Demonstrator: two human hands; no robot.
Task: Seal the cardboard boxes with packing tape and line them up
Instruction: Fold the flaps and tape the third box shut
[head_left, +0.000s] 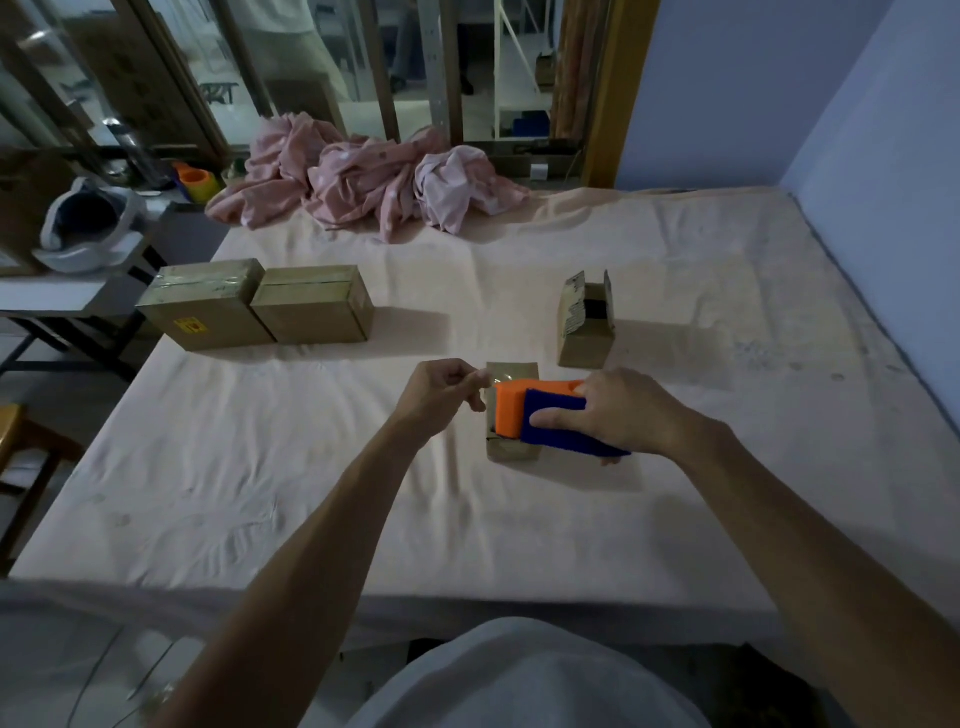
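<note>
A small cardboard box (511, 451) lies in the middle of the bed, mostly hidden under an orange and blue tape dispenser (540, 413). My right hand (621, 413) grips the dispenser from the right and holds it over the box top. My left hand (447, 389) pinches the clear tape end (491, 375) at the box's far left corner. Two taped boxes, one (205, 304) beside the other (314, 304), stand touching side by side at the left. Another small box (587, 319) with its flaps open stands behind the dispenser to the right.
The bed sheet (519, 509) is pale peach. A heap of pink cloth (363, 182) lies at the far edge. A side table (62, 296) with a white bag (85, 228) stands at the left. A blue wall (883, 156) borders the right.
</note>
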